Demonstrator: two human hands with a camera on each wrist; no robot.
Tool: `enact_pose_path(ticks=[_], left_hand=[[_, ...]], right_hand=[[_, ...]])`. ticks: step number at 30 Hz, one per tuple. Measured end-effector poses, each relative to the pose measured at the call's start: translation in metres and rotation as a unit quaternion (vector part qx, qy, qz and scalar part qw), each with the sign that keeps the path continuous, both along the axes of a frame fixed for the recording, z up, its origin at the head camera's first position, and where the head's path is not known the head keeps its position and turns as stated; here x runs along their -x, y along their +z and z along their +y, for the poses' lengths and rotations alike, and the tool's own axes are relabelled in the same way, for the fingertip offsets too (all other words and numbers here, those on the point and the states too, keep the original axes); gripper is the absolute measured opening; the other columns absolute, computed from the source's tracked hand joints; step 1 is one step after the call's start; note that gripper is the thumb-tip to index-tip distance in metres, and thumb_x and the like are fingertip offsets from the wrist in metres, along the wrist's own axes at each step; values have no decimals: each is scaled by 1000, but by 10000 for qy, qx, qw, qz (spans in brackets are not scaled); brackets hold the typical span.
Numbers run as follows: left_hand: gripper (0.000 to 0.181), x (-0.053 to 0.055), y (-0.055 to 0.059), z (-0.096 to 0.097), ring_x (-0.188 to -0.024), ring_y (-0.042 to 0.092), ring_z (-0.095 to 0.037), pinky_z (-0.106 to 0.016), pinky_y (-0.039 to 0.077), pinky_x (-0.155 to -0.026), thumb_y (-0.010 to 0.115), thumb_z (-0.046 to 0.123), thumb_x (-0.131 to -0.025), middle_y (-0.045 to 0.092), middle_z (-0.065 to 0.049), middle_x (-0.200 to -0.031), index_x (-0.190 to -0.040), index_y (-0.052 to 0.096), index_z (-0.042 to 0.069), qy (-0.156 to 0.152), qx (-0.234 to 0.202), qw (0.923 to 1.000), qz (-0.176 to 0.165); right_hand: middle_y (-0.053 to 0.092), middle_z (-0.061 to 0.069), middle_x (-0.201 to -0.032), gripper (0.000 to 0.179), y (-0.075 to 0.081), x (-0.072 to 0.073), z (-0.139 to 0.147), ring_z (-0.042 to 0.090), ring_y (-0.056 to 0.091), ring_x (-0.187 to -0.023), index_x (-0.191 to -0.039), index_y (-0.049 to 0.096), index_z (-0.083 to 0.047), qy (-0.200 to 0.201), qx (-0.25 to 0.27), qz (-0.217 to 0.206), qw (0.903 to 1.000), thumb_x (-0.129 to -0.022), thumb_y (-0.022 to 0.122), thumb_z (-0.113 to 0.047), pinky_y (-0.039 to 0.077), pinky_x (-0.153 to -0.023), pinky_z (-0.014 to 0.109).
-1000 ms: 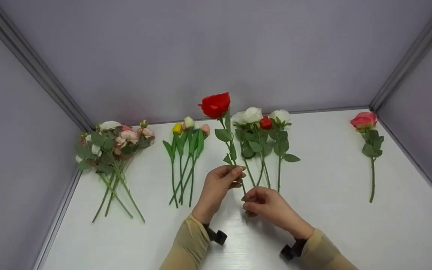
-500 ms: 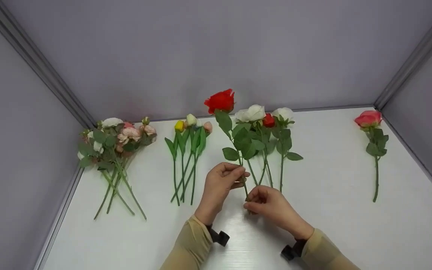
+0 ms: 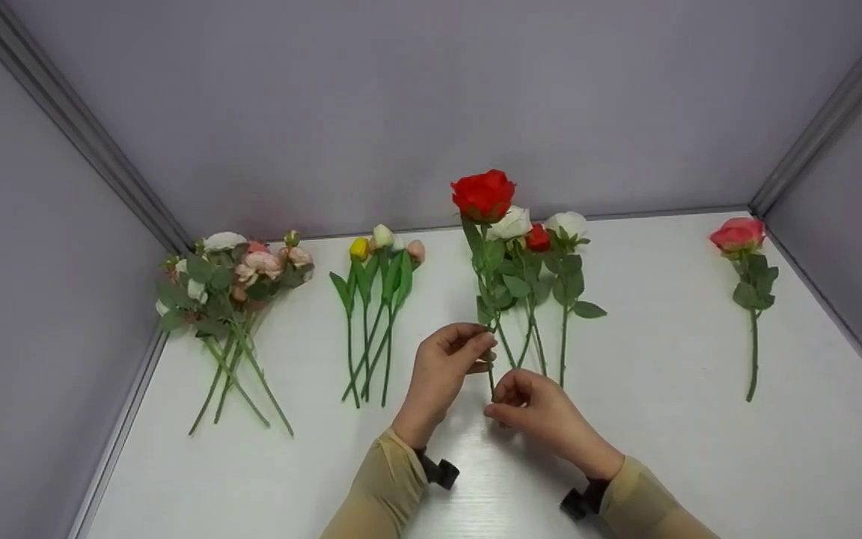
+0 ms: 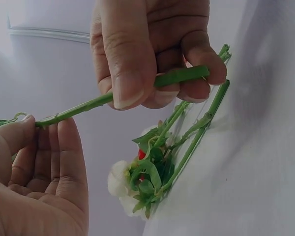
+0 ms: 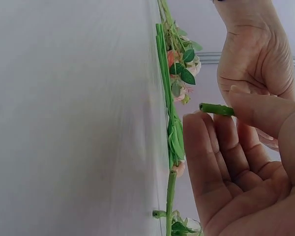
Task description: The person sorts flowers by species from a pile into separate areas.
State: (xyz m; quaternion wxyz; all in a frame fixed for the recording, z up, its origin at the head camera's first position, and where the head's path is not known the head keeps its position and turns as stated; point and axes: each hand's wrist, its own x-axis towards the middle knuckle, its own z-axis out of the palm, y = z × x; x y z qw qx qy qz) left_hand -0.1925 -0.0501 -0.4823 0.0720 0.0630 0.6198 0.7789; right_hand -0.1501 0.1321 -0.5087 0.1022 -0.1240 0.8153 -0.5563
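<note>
Both hands hold one red rose (image 3: 483,196) by its stem, its bloom raised toward the back wall. My left hand (image 3: 442,370) pinches the stem between thumb and fingers just below the leaves. Lower down, my right hand (image 3: 539,408) pinches the same stem near its cut end. That green stem (image 4: 78,109) spans the two hands in the left wrist view. From the right wrist view, the stem's cut end (image 5: 216,109) sticks out past the right thumb. Behind the held rose lie white roses (image 3: 567,224) and a smaller-looking red rose (image 3: 538,238), partly hidden by it.
Tulips (image 3: 375,277) with crossed stems lie left of the hands on the white table (image 3: 663,337). A heap of pink and white flowers (image 3: 229,284) lies at the far left. One pink rose (image 3: 738,236) lies alone at the right. Grey walls (image 3: 431,90) enclose the table's back and sides.
The held red rose has turned about its stem and swung from left to right, its bloom now before the white roses. Both hands keep their pinch and have barely shifted.
</note>
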Motion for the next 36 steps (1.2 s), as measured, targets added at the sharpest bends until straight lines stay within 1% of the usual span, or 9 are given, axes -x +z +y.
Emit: enact_pose_path(ticks=[4, 9, 11, 14, 15, 21, 28, 33, 36], left_hand=[[23, 0, 1, 0, -92, 70, -28, -40, 61, -80, 74, 21, -97, 72, -15, -101, -113, 73, 4, 11, 64, 9999, 87], [24, 0, 1, -1, -93, 70, -28, -40, 61, -81, 73, 22, -98, 71, -20, -104, -115, 73, 5, -33, 84, 9997, 209], [26, 0, 0, -1, -93, 70, -29, -41, 61, -82, 73, 23, -98, 71, -21, -105, -115, 73, 4, -69, 77, 9997, 218], [26, 0, 0, 0, -93, 70, -28, -41, 61, -82, 73, 22, -98, 71, -21, -104, -116, 73, 3, -110, 82, 9997, 193], [25, 0, 0, 0, -93, 70, -28, -40, 61, -82, 73, 22, -98, 71, -20, -104, -115, 73, 3, -113, 99, 9997, 181], [20, 0, -1, 1, -93, 70, -27, -40, 61, -82, 72, 20, -98, 70, -24, -106, -112, 74, 5, -148, 153, 9997, 156], [20, -1, -2, 1, -93, 70, -27, -40, 61, -82, 72, 19, -99, 72, -15, -102, -112, 74, 5, -166, 126, 9996, 167], [27, 0, -2, 0, -92, 70, -27, -40, 61, -82, 72, 20, -99, 72, -14, -101, -116, 72, 0, -161, 146, 9995, 238], [30, 0, 0, 0, -93, 70, -28, -40, 61, -82, 72, 21, -98, 72, -14, -100, -117, 71, -2, -125, 170, 9993, 302]], right_hand=[[69, 0, -88, 22, 2, -1, -1, 17, 66, -80, -97, 68, -6, -13, 6, 75, 10000, -90, 82, -22, 55, -70, 27], [71, 2, -90, 25, 6, -4, -2, 20, 69, -82, -104, 71, -5, -66, 188, -109, 9997, -91, 81, -23, 57, -71, 30], [72, 3, -89, 22, 7, -4, -2, 20, 70, -81, -104, 71, -6, -86, 257, -179, 9995, -91, 80, -21, 58, -69, 31], [72, 3, -88, 18, 5, -5, -3, 19, 70, -79, -102, 71, -7, -121, 274, -162, 9994, -91, 80, -17, 58, -68, 30], [71, 2, -88, 16, 4, -4, -3, 19, 69, -79, -101, 71, -8, -130, 274, -149, 9994, -91, 80, -16, 58, -67, 30], [71, 1, -87, 13, 1, -3, -4, 17, 68, -78, -97, 71, -10, -156, 233, -162, 9995, -90, 81, -13, 58, -66, 30], [71, 2, -87, 15, 3, -5, -3, 17, 69, -78, -97, 70, -9, -78, 326, -141, 9993, -90, 81, -17, 59, -66, 31], [72, 2, -84, 13, 5, -5, -2, 18, 68, -76, -97, 72, -11, -130, 262, -100, 9995, -92, 79, -21, 58, -66, 30], [72, 2, -84, 16, 7, -3, -1, 19, 68, -74, -99, 73, -10, -228, 182, 40, 9996, -93, 78, -23, 57, -66, 30]])
